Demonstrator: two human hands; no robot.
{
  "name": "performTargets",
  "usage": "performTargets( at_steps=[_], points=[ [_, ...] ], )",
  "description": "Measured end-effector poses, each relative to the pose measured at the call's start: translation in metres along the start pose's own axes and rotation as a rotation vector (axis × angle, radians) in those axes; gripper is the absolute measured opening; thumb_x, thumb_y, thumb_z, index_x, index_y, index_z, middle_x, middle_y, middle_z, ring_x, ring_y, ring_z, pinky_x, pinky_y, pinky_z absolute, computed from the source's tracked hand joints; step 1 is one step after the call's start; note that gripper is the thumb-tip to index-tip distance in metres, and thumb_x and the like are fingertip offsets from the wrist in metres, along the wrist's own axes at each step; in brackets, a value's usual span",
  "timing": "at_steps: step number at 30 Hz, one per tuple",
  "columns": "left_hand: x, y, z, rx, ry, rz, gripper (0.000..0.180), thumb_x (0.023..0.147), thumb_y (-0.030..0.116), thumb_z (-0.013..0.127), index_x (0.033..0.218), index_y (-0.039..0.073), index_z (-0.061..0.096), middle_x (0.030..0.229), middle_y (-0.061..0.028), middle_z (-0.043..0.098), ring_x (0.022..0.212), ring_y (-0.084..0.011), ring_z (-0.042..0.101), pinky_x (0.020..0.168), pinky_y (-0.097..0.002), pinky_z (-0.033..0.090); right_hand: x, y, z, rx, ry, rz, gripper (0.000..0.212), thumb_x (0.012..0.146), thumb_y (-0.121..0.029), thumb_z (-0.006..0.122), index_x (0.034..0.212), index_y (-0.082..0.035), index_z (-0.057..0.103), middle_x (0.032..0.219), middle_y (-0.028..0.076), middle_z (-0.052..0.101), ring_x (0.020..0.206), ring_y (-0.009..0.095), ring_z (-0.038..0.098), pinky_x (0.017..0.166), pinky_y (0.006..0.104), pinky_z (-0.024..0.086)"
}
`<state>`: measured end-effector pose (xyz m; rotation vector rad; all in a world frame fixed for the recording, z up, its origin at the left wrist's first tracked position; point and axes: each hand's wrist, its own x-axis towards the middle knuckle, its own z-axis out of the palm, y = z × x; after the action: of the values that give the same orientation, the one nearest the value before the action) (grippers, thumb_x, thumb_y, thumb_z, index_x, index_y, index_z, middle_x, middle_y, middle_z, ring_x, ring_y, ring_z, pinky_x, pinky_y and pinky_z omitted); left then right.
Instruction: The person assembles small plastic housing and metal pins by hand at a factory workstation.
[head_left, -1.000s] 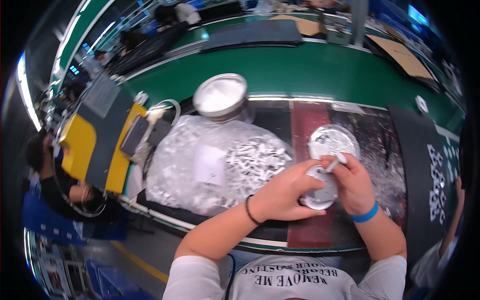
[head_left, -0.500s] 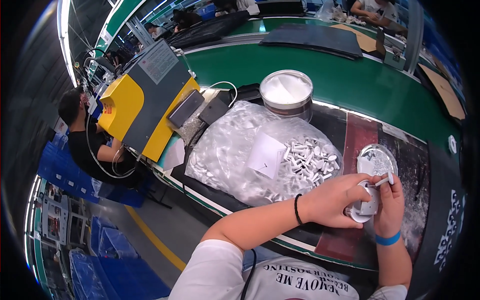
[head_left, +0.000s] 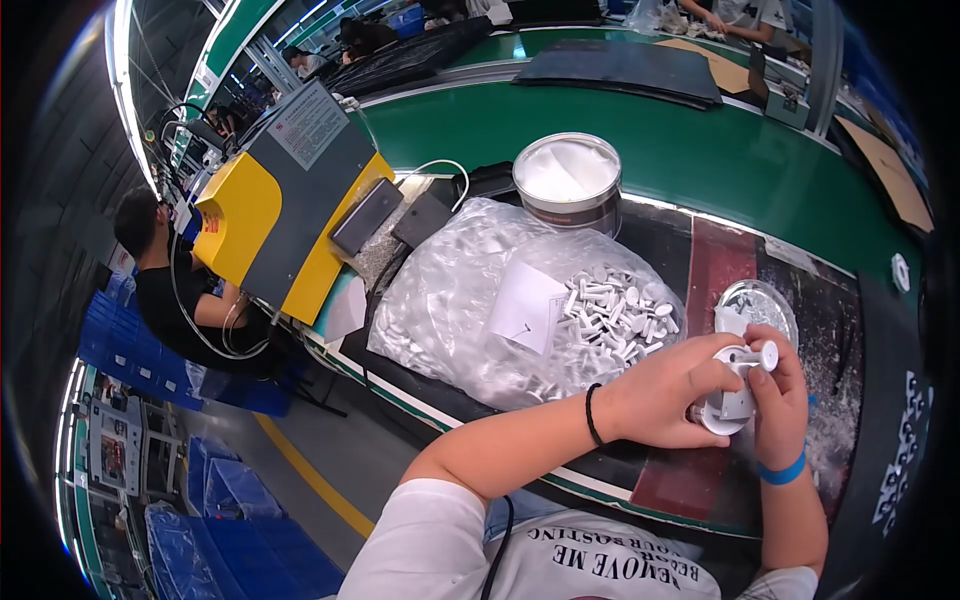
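Observation:
My left hand (head_left: pixel 665 395) is closed around a white round plastic part (head_left: pixel 738 404) that has a flat block-like face with small holes. In my right hand (head_left: pixel 782 425), thumb and fingers pinch a white plastic pin (head_left: pixel 768 355) with a round flat head. The pin's stem lies across the upper side of the round part, and its head points right. Whether the stem tip sits in a hole cannot be made out. Just beyond my hands is a shallow clear dish (head_left: pixel 778 303) with whitish contents, partly hidden. Similar white pins (head_left: pixel 622 312) lie heaped in the bag on the left.
A large clear plastic bag (head_left: pixel 430 300) with a paper slip (head_left: pixel 526 305) covers the table's middle. Behind it stands a round tin (head_left: pixel 570 212) holding white material. A yellow and grey machine (head_left: pixel 290 190) is at left, with a seated person (head_left: pixel 165 270) beyond. Dark sheets (head_left: pixel 620 72) lie farther back.
My right hand has brought the pin down and left against the round part; its head now faces right and toward me. My left hand keeps its hold.

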<state>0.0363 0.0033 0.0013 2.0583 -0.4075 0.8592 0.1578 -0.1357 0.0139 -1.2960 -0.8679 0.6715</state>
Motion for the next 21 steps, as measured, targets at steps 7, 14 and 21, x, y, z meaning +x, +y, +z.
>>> performTargets(
  at_steps=[7, 14, 21],
  points=[
    [0.003, 0.001, -0.005, 0.112, 0.097, 0.040, 0.063, 0.059, 0.023, 0.081, 0.109, 0.014, 0.043, 0.122, -0.0254, 0.043, 0.099, -0.0409, 0.054, 0.079, -0.0398, 0.046, 0.000, -0.003, 0.006, 0.256, -0.065, 0.132, 0.048, 0.078, -0.019, 0.054, 0.120, -0.005, 0.037, 0.113, 0.008, 0.048, 0.104, 0.016, 0.046, 0.091, 0.0285, 0.034],
    [0.001, 0.001, -0.006, 0.104, 0.093, 0.025, 0.064, 0.059, 0.024, 0.081, 0.109, 0.014, 0.043, 0.123, -0.0254, 0.043, 0.099, -0.0408, 0.054, 0.080, -0.0387, 0.046, 0.003, 0.008, -0.003, 0.154, 0.030, -0.034, 0.039, 0.078, -0.014, 0.052, 0.114, -0.004, 0.043, 0.114, 0.008, 0.045, 0.107, 0.017, 0.043, 0.094, 0.0301, 0.032],
    [0.002, -0.002, -0.005, 0.058, 0.062, -0.019, 0.063, 0.057, 0.021, 0.082, 0.108, 0.014, 0.046, 0.122, -0.0251, 0.044, 0.101, -0.0399, 0.054, 0.081, -0.0380, 0.046, 0.006, -0.001, -0.015, -0.350, 0.184, -0.350, 0.034, 0.073, 0.000, 0.049, 0.107, -0.002, 0.048, 0.112, 0.010, 0.044, 0.103, 0.020, 0.043, 0.091, 0.0320, 0.032]
  ],
)
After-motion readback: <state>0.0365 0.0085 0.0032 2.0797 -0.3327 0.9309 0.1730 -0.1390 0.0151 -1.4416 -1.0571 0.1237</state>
